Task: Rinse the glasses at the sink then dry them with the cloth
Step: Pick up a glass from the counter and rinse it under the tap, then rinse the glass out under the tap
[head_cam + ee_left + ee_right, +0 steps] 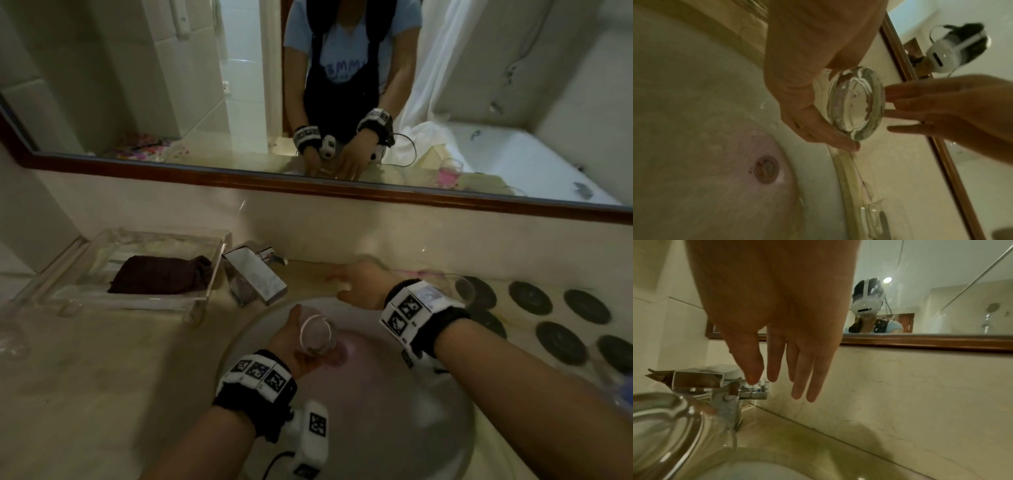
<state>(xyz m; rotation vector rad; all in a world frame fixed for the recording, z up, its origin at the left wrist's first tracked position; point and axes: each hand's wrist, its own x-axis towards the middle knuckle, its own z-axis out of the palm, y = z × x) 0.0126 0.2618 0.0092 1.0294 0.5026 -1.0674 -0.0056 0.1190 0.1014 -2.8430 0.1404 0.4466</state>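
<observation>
My left hand holds a clear glass tumbler over the round sink basin, fingers curled round its side; in the left wrist view its thick base faces the camera. My right hand hovers above the counter behind the basin, fingers straight and holding nothing; in the right wrist view the fingers point toward the chrome faucet. The faucet stands left of that hand. A dark brown cloth lies folded in a clear tray at the left.
Another clear glass stands on the counter right of my right wrist, beside several dark round coasters. A further glass lies at the far left edge. A mirror runs along the wall behind. The drain shows in the basin.
</observation>
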